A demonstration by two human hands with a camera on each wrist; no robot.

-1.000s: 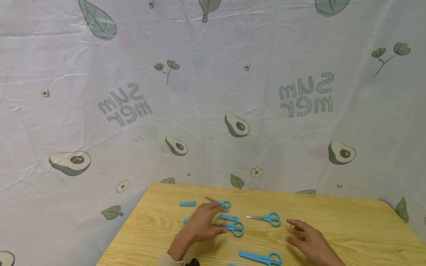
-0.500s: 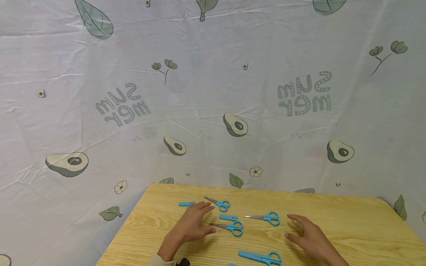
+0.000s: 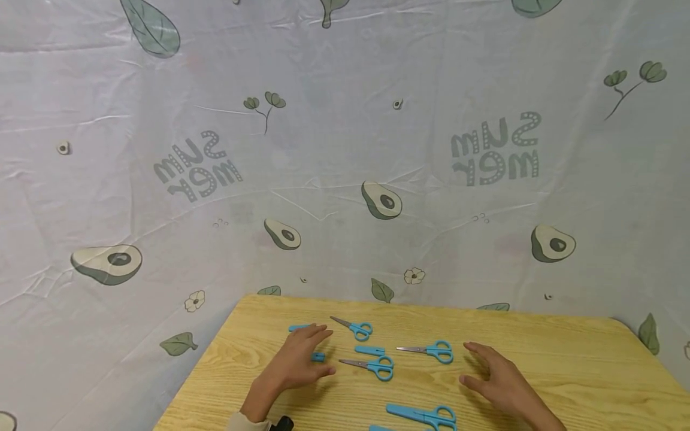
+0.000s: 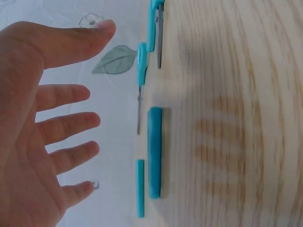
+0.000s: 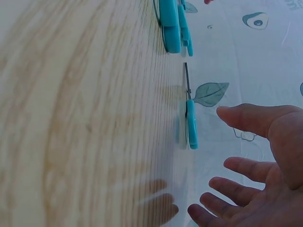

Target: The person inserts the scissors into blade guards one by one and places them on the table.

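Observation:
My left hand (image 3: 295,361) hovers over the left part of the table with its fingers spread and nothing in them. Partly hidden behind it are two blue scissor caps, one at the back (image 3: 297,328) and one nearer (image 3: 318,357). To its right lie uncapped scissors (image 3: 380,367) with blue handles, a third blue cap (image 3: 369,350) and, farther back, another pair of scissors (image 3: 360,330). My right hand (image 3: 504,383) is held above the table, fingers extended and holding nothing. Just left of it rests a third uncapped pair of scissors (image 3: 439,352), blades pointing left.
Near the front edge of view lies a capped pair of blue scissors (image 3: 421,415), with part of another blue item (image 3: 380,428) cut off below it. Behind the wooden table (image 3: 560,347) hangs a pale curtain (image 3: 323,143) printed with avocados and leaves.
My left hand has drawn back to the left, away from the scissors, uncovering the back pair and the blades of the nearer pair. The right hand has barely moved.

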